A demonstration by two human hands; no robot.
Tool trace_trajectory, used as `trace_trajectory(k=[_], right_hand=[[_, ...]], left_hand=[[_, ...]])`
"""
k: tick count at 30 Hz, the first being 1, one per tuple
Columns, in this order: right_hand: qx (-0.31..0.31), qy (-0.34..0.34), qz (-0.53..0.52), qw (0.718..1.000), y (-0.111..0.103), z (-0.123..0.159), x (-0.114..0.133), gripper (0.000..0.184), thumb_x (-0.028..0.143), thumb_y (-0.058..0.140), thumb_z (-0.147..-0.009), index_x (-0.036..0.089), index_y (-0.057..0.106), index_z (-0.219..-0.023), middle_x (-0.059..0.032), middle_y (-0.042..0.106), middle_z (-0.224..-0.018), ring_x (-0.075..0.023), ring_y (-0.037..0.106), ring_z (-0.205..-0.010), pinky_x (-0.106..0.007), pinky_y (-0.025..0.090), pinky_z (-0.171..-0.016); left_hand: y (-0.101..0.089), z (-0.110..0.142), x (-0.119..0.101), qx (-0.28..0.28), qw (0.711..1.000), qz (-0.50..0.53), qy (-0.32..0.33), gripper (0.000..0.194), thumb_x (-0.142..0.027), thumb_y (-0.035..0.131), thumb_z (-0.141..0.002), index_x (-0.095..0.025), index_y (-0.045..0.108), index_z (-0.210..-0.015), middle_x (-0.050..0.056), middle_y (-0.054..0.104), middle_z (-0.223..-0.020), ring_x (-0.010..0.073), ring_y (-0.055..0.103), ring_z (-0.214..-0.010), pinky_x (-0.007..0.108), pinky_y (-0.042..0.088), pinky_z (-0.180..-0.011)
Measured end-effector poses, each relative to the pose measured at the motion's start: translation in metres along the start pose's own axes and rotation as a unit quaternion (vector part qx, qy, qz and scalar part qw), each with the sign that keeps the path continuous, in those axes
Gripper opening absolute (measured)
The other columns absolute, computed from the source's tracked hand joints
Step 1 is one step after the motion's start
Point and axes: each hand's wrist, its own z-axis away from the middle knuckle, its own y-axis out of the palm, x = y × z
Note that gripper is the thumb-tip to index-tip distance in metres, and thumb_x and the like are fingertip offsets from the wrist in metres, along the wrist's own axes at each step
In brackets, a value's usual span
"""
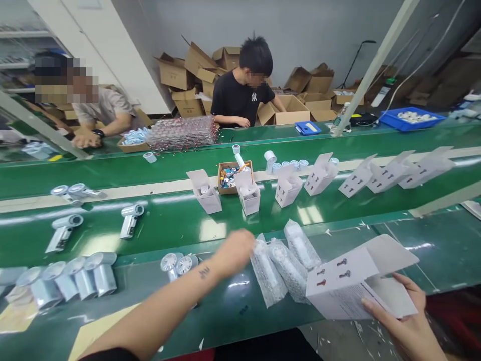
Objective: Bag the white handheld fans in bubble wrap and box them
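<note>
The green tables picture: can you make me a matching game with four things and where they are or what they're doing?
1. Right hand
2. Left hand
3. Blue tray
4. Brown box of colourful bits

A. Holds small white pieces
B. At the tip of the leftmost bubble-wrapped packet
C. Partly hidden by a standing white box
D. Gripping the nearest white box

Pairs: 1-D, 2-B, 3-A, 4-C

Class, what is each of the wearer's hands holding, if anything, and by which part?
The right hand holds the white box by its open end. The left hand is at a bubble-wrapped pack; any grip is unclear.
</note>
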Motion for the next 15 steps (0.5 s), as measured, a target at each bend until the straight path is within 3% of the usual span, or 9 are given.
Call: trace_trajectory(k=[1, 2, 4, 5, 8, 10, 12, 13, 15], right_hand=[[-0.001, -0.004, -0.004, 1.0, 0.001, 0.003, 0.005, 0.097, 0.046, 0.084, -0.049, 0.025, 0.032, -0.129, -0.007, 0.051, -0.109, -0.0226, 0.058, -0.086, -0.033, 0.053, -0.068], [0.003, -0.011, -0.009, 1.0, 0.004, 0.006, 0.011, 0.094, 0.045, 0.083, -0.052, 0.025, 0.032, -0.128, -0.0065, 0.051, -0.108, -0.0221, 0.058, -0.086, -0.032, 0.053, -0.068], [0.024, -0.027, -0.017, 0.999, 0.009, 0.01, 0.028, 0.087, 0.044, 0.081, -0.058, 0.027, 0.032, -0.128, -0.0057, 0.051, -0.11, -0.0211, 0.058, -0.087, -0.031, 0.053, -0.071], [0.037, -0.033, -0.022, 0.999, 0.012, 0.012, 0.036, 0.084, 0.043, 0.08, -0.059, 0.028, 0.033, -0.127, -0.0051, 0.051, -0.11, -0.0207, 0.058, -0.088, -0.03, 0.053, -0.071], [0.095, -0.038, -0.044, 0.994, 0.025, 0.014, 0.056, 0.079, 0.041, 0.08, -0.061, 0.03, 0.034, -0.124, -0.0036, 0.051, -0.109, -0.0196, 0.059, -0.084, -0.03, 0.054, -0.068], [0.16, -0.037, -0.062, 0.984, 0.04, 0.014, 0.064, 0.077, 0.041, 0.079, -0.062, 0.03, 0.033, -0.123, -0.0035, 0.053, -0.107, -0.0195, 0.06, -0.08, -0.029, 0.054, -0.063], [0.241, -0.05, -0.06, 0.967, 0.066, 0.013, 0.067, 0.074, 0.04, 0.077, -0.064, 0.029, 0.033, -0.122, -0.0047, 0.054, -0.107, -0.0201, 0.061, -0.08, -0.029, 0.054, -0.059], [0.283, -0.071, -0.045, 0.955, 0.082, 0.013, 0.066, 0.073, 0.039, 0.076, -0.065, 0.028, 0.033, -0.122, -0.0055, 0.054, -0.108, -0.0208, 0.062, -0.082, -0.03, 0.055, -0.06], [0.358, -0.141, 0.012, 0.923, 0.12, 0.012, 0.063, 0.07, 0.035, 0.074, -0.065, 0.026, 0.034, -0.121, -0.0073, 0.055, -0.111, -0.0231, 0.063, -0.089, -0.034, 0.056, -0.069]], left_hand=[[0.019, 0.006, -0.029, 0.044, 0.987, 0.022, 0.155, 0.027, -0.016, 0.055, -0.08, -0.022, 0.061, -0.105, 0.009, 0.066, -0.108, 0.0246, 0.057, -0.108, 0.038, 0.042, -0.096], [0.036, 0.01, -0.055, 0.075, 0.962, 0.027, 0.262, 0.035, -0.018, 0.058, -0.079, -0.023, 0.058, -0.114, 0.01, 0.064, -0.114, 0.0263, 0.054, -0.113, 0.041, 0.041, -0.097], [0.062, 0.013, -0.091, 0.105, 0.941, 0.017, 0.322, 0.034, -0.017, 0.056, -0.082, -0.023, 0.058, -0.115, 0.011, 0.066, -0.107, 0.0267, 0.057, -0.106, 0.041, 0.043, -0.092], [0.068, 0.013, -0.1, 0.11, 0.94, 0.009, 0.321, 0.028, -0.017, 0.053, -0.084, -0.022, 0.06, -0.11, 0.011, 0.067, -0.101, 0.0263, 0.059, -0.1, 0.04, 0.045, -0.088], [0.052, 0.016, -0.095, 0.09, 0.964, 0.035, 0.246, 0.018, -0.013, 0.052, -0.082, -0.022, 0.064, -0.091, 0.008, 0.068, -0.089, 0.0234, 0.061, -0.087, 0.035, 0.047, -0.077], [0.018, 0.029, -0.073, 0.054, 0.985, 0.056, 0.157, 0.023, -0.012, 0.053, -0.079, -0.022, 0.063, -0.096, 0.007, 0.066, -0.094, 0.024, 0.061, -0.087, 0.034, 0.048, -0.073], [-0.023, 0.053, -0.048, -0.033, 0.995, 0.094, 0.011, 0.028, -0.018, 0.049, -0.082, -0.02, 0.058, -0.108, 0.01, 0.064, -0.099, 0.0253, 0.062, -0.087, 0.035, 0.049, -0.071], [-0.044, 0.068, -0.037, -0.113, 0.979, 0.143, -0.093, 0.027, -0.024, 0.05, -0.083, -0.018, 0.057, -0.108, 0.01, 0.064, -0.098, 0.0251, 0.062, -0.085, 0.036, 0.05, -0.071], [-0.08, 0.098, -0.027, -0.285, 0.885, 0.251, -0.268, 0.029, -0.037, 0.056, -0.081, -0.017, 0.057, -0.102, 0.006, 0.064, -0.09, 0.023, 0.062, -0.078, 0.035, 0.051, -0.068]])
